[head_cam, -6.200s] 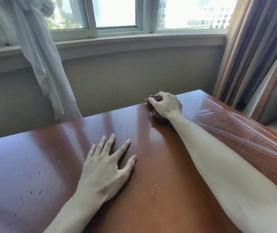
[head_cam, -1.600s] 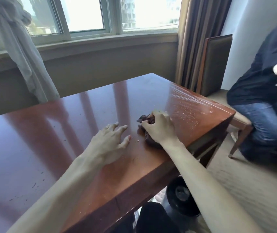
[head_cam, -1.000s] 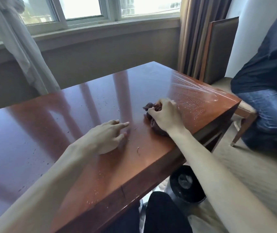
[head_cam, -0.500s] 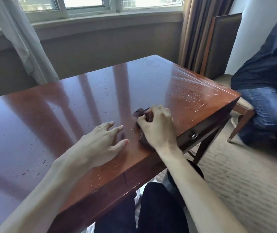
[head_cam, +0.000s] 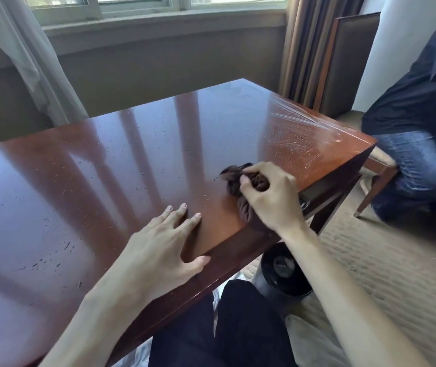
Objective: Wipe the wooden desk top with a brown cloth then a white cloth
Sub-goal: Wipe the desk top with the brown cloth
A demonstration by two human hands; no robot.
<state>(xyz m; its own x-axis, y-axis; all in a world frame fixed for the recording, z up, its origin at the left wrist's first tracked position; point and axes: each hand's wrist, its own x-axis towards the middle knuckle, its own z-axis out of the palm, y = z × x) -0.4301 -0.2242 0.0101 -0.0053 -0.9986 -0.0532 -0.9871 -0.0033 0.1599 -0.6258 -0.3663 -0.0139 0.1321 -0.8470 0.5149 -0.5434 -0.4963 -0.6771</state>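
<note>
Head view: nearest, the left hand (head_cam: 158,250) lies flat with straight fingers on the glossy reddish-brown wooden table (head_cam: 92,181), thumb at its near edge. Just beyond, the right hand (head_cam: 270,197) grips a bunched dark brown cloth (head_cam: 235,181) near the table's right edge. Farther off hangs a white curtain (head_cam: 34,62).
</note>
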